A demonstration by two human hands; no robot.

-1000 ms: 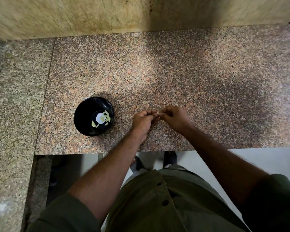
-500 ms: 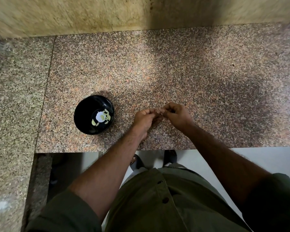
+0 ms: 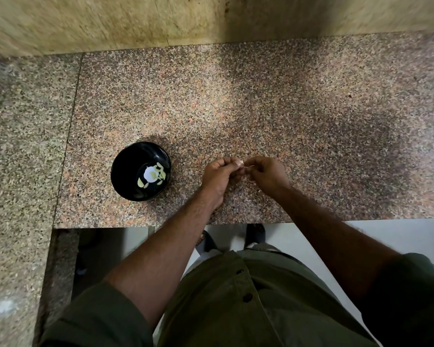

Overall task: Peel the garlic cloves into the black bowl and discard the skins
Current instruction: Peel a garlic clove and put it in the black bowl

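**Fingertips meet over a garlic clove at the desk's edge**

A garlic clove (image 3: 244,167), only a pale sliver of it showing, sits pinched between two hands brought together, the left hand (image 3: 221,174) curled round it to steady it while the fingertips of the right hand (image 3: 267,172) nip at its end, seemingly to lift the skin; whether any skin has come free cannot be told. The black bowl (image 3: 140,171) stands just left of the left hand, near enough for a short drop, a few pale peeled cloves (image 3: 152,175) in its bottom; both hands hover low over the speckled granite desk (image 3: 311,121), close to its near edge.
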